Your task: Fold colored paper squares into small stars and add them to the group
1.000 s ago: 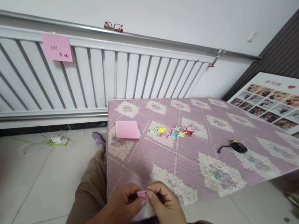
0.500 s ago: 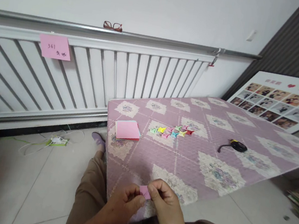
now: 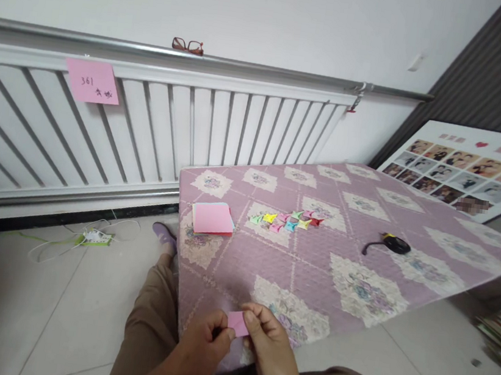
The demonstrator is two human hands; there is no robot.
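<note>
Between both hands' fingers (image 3: 247,321), seemingly pinched: pink paper (image 3: 238,323).

Tan-brown trousers are worn, loose fit, creased a bit around the knees. A purple sock (image 3: 163,236) is seen on one foot. Nothing is worn on the left hand (image 3: 202,344) or right hand (image 3: 268,350), and both forearms are left bare, no sleeves seen.

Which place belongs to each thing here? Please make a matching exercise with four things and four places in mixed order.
Things:
1. small pink paper
2. pink paper stack
3. glasses
4. pink note

Places:
A. stuck on the radiator
B. on the rail above the radiator
C. pinched between left hand and right hand
D. lying on the quilted table cover

Pairs: 1-C, 2-D, 3-B, 4-A
</note>
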